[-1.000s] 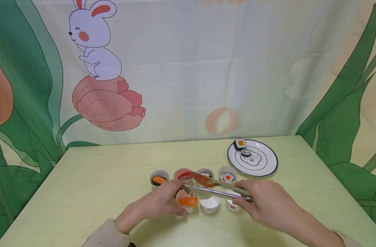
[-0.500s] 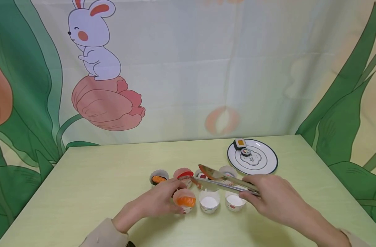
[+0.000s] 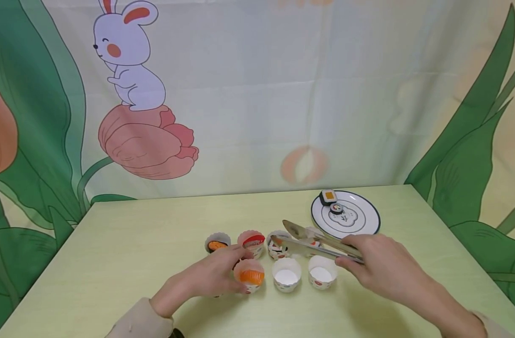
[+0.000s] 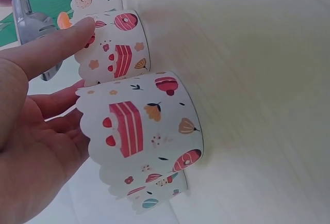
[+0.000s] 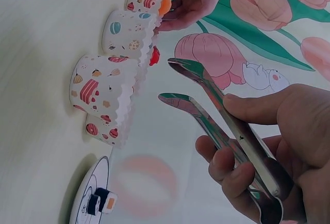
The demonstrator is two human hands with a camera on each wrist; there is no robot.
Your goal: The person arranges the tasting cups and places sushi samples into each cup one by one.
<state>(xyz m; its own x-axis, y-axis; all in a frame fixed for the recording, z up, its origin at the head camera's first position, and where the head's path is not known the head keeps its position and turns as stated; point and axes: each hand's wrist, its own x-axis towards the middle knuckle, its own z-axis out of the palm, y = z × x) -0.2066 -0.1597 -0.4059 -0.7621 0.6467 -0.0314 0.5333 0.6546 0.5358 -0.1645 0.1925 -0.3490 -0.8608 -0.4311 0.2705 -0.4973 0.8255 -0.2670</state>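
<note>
My left hand [image 3: 217, 271] pinches a paper baking cup [image 3: 252, 288] between thumb and fingers; orange-striped salmon sushi [image 3: 252, 277] sits in it. In the left wrist view, another printed paper cup [image 4: 139, 131] stands beside the palm; the hand mostly hides it in the head view. My right hand [image 3: 382, 263] holds metal tongs [image 3: 325, 241], their arms spread and nothing between the tips. They hang over the back row's two right cups, partly covering these. Two front cups, the middle one [image 3: 287, 284] and the right one [image 3: 323, 280], show bare white insides.
Behind the cups at the right lies a blue-rimmed plate [image 3: 369, 220] with a square sushi roll [image 3: 328, 197] and a small round roll [image 3: 336, 208]. The back row includes a cup with orange-topped sushi [image 3: 217, 245] and one with red-topped sushi [image 3: 253, 241].
The tongs have moved right and slightly up, away from the salmon cup, and their tips stand apart. My left hand and the salmon cup have shifted a little left.
</note>
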